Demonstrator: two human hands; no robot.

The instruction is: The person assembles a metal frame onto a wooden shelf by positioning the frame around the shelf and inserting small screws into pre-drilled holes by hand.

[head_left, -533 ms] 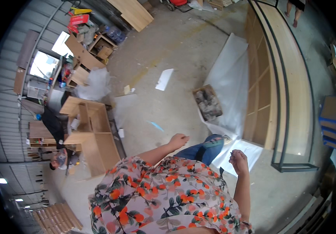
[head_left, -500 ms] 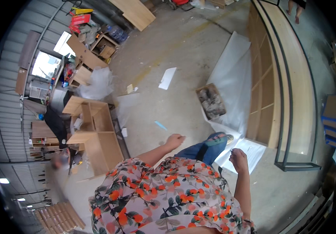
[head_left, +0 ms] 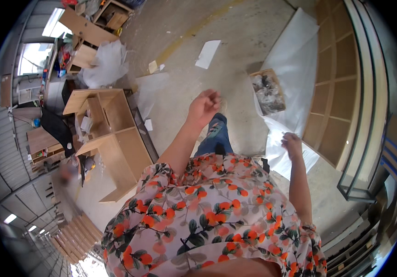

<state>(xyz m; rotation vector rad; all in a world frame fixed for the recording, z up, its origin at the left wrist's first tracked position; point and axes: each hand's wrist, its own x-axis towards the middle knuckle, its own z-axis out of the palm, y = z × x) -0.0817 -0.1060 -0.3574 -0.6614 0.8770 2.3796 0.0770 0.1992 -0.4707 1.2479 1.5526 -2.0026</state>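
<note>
While the left hand hangs loosely curled and the right hand bunches up (can't tell if either's holding anything), I'd step around the plastic sheeting beside that cardboard box near the right; probably slippery.

- Left of the left hand: cabinet
- Ahead of that hand: sheet on the floor
- Ahead-left of the right hand: box
- Right of that hand: shelf unit
</note>
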